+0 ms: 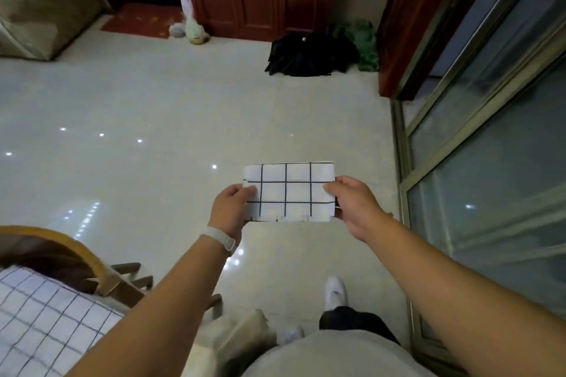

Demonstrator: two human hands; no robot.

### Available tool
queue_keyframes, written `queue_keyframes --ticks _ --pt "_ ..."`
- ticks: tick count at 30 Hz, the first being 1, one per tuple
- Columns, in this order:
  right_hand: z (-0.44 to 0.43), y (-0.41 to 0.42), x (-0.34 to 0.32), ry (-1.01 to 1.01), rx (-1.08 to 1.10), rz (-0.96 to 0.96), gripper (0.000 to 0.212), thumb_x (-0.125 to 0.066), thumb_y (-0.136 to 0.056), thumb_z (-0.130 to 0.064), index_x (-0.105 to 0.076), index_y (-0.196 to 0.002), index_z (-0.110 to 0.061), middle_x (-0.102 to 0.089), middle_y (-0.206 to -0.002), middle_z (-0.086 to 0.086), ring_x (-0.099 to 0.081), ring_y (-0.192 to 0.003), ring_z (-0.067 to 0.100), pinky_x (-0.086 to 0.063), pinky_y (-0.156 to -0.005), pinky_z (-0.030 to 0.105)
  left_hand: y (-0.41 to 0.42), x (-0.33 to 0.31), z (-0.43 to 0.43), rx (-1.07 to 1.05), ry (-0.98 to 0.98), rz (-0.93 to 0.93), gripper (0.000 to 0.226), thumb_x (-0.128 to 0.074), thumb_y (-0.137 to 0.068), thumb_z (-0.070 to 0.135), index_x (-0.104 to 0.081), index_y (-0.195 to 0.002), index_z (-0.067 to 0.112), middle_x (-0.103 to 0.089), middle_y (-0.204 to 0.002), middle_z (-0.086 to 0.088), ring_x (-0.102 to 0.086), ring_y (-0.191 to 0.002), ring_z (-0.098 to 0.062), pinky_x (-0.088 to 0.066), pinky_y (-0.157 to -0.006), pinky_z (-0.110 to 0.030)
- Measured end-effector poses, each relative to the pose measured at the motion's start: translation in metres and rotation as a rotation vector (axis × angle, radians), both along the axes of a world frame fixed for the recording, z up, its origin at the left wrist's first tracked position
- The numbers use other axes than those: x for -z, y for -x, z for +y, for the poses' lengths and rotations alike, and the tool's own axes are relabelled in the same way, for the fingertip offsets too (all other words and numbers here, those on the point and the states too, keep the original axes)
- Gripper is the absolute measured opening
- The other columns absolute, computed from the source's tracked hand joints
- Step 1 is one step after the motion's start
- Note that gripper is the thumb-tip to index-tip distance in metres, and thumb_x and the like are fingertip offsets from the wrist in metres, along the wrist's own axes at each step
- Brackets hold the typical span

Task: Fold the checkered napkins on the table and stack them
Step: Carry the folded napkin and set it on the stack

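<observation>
At the lower left, a round table (66, 243) carries a checkered cloth (39, 324) that reaches its right edge. Whether this is another napkin or a covering cannot be told.

Right of the table, the left hand (231, 211), a pale wristband (219, 240) on its wrist, grips the left short edge of the napkin (289, 193). The thumb lies on top, pressed down on the fabric, and the fingers below are hidden. The forearm reaches forward and slightly inward, wrist nearly straight.

The napkin is off the table, held in the air over the floor (153, 107), well to the right of the table's edge. It is a folded rectangle, pulled flat and level between the two hands, probably so its layers can be lined up and the crease checked before another fold or the stacking.

The right hand (352, 202) mirrors the left at the right short edge, with the thumb clamped on top and the fingers curled beneath. That arm comes in from the right, beside a glass door (490, 162).
</observation>
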State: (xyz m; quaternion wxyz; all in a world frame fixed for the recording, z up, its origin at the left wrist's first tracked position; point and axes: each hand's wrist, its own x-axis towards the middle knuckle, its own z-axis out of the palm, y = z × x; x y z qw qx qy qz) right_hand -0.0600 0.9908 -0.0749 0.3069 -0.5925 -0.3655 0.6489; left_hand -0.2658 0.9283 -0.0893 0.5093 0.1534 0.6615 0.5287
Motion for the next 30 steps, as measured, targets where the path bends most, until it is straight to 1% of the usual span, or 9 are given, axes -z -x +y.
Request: queue_keyframes --ticks 4,10,13,16,18,20,23,27,30 --pt "0.047 0.018 0.010 0.024 -0.051 0.024 0.012 -0.055 -0.092 -0.004 -0.060 -0.083 -0.011 -0.066 -0.079 0.007 -0.063 -0.069 0.022 -0.053 -0.065 0.033 0.012 0.002 0.037 -0.063 0.010 0.014 0.004 -0.061 -0.085 0.010 -0.060 -0.089 0.009 -0.053 -0.081 -0.011 -0.050 -0.075 -0.023 -0.042 -0.056 -0.028" --pt "0.138 0.048 0.007 0.051 -0.172 0.068 0.011 -0.057 -0.090 -0.005 -0.062 -0.083 -0.011 -0.066 -0.078 0.007 -0.061 -0.068 0.022 -0.052 -0.063 0.030 0.023 -0.012 0.100 -0.166 0.000 0.013 0.009 -0.056 -0.089 0.005 -0.061 -0.082 0.008 -0.064 -0.075 -0.009 -0.061 -0.062 -0.020 -0.050 -0.049 -0.026" --pt "0.181 0.068 -0.007 0.037 -0.269 0.071 0.003 -0.062 -0.079 -0.014 -0.062 -0.082 -0.013 -0.062 -0.080 0.011 -0.057 -0.073 0.023 -0.047 -0.067 0.031 0.032 -0.024 0.129 -0.251 -0.007 0.028 0.009 -0.056 -0.089 0.004 -0.062 -0.083 0.007 -0.065 -0.076 -0.010 -0.063 -0.063 -0.020 -0.051 -0.049 -0.026" --pt "0.217 0.094 -0.020 0.007 -0.385 0.066 0.026 -0.062 -0.061 -0.023 -0.063 -0.085 -0.010 -0.056 -0.083 0.009 -0.050 -0.077 0.022 -0.041 -0.071 0.036 0.046 -0.037 0.152 -0.361 -0.039 0.058 0.011 -0.056 -0.089 0.005 -0.062 -0.081 0.009 -0.065 -0.076 -0.009 -0.062 -0.065 -0.020 -0.050 -0.050 -0.026" --pt "0.233 0.114 -0.025 -0.018 -0.445 0.074 0.026 -0.060 -0.064 -0.020 -0.063 -0.086 -0.008 -0.056 -0.082 0.009 -0.050 -0.076 0.021 -0.041 -0.068 0.034 0.056 -0.046 0.161 -0.433 -0.059 0.069 0.016 -0.056 -0.089 0.005 -0.062 -0.078 0.013 -0.064 -0.070 -0.003 -0.062 -0.058 -0.014 -0.048 -0.047 -0.022" --pt "0.242 0.134 -0.031 -0.028 -0.484 0.095 0.014 -0.059 -0.073 -0.012 -0.065 -0.086 -0.012 -0.059 -0.080 0.008 -0.053 -0.073 0.021 -0.042 -0.063 0.029 0.067 -0.053 0.163 -0.495 -0.074 0.076 0.018 -0.055 -0.090 0.005 -0.061 -0.076 0.014 -0.063 -0.065 0.001 -0.061 -0.053 -0.009 -0.046 -0.044 -0.020" --pt "0.250 0.168 -0.032 -0.030 -0.559 0.128 0.014 -0.056 -0.082 -0.002 -0.063 -0.084 -0.014 -0.059 -0.077 0.007 -0.054 -0.069 0.020 -0.043 -0.056 0.024 0.092 -0.061 0.161 -0.570 -0.094 0.089 0.018 -0.055 -0.090 0.005 -0.060 -0.076 0.014 -0.064 -0.067 0.000 -0.062 -0.058 -0.013 -0.047 -0.046 -0.023" --pt "0.248 0.220 -0.027 -0.017 -0.664 0.114 0.014 -0.054 -0.082 -0.001 -0.059 -0.086 -0.014 -0.053 -0.080 0.009 -0.050 -0.069 0.020 -0.043 -0.052 0.023 0.132 -0.054 0.147 -0.672 -0.072 0.082 0.011 -0.056 -0.089 0.007 -0.061 -0.081 0.013 -0.065 -0.075 -0.004 -0.061 -0.065 -0.018 -0.047 -0.048 -0.024" --pt "0.242 0.268 -0.020 -0.003 -0.712 0.109 0.014 -0.055 -0.079 -0.002 -0.061 -0.089 -0.011 -0.057 -0.083 0.011 -0.052 -0.072 0.023 -0.047 -0.061 0.031 0.171 -0.044 0.137 -0.736 -0.071 0.045 0.008 -0.056 -0.089 0.006 -0.063 -0.087 0.011 -0.066 -0.078 -0.007 -0.062 -0.067 -0.021 -0.048 -0.049 -0.025"
